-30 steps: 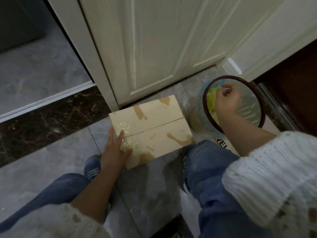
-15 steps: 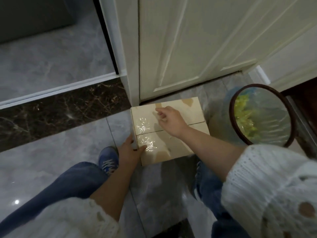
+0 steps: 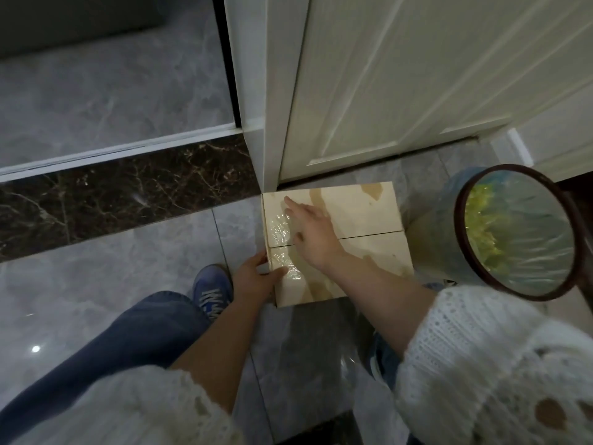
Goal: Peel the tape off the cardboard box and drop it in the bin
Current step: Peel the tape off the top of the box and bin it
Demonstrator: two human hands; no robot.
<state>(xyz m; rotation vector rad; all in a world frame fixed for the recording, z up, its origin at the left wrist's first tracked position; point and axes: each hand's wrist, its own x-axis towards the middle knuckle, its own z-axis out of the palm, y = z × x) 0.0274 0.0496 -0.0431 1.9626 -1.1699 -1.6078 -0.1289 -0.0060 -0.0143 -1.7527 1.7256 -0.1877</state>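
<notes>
Grey floor tiles (image 3: 96, 300) are carrying the cardboard box (image 3: 362, 216); left hand (image 3: 253, 281) is gripping its near-left corner, right hand (image 3: 313, 231) lying flat-fingered over the tape (image 3: 282, 239) running fore-aft beneath, bin (image 3: 513, 232) well to its right.

No readable text anywhere in this one

Looked all over and nothing can actually be read. The cardboard box (image 3: 356, 220) top is plain, just brownish stains and shiny clear tape (image 3: 282, 242) at its left end, no shipping label or print showing. The blue sneaker (image 3: 213, 292) has a white zigzag mark on its side that could be a logo, but it's too blurry to make out as letters. The bin (image 3: 513, 232) with the dark rim shows no label, only a clear liner and yellow-green stuff inside. The white door (image 3: 417, 75) carries no sign or number either.
</notes>
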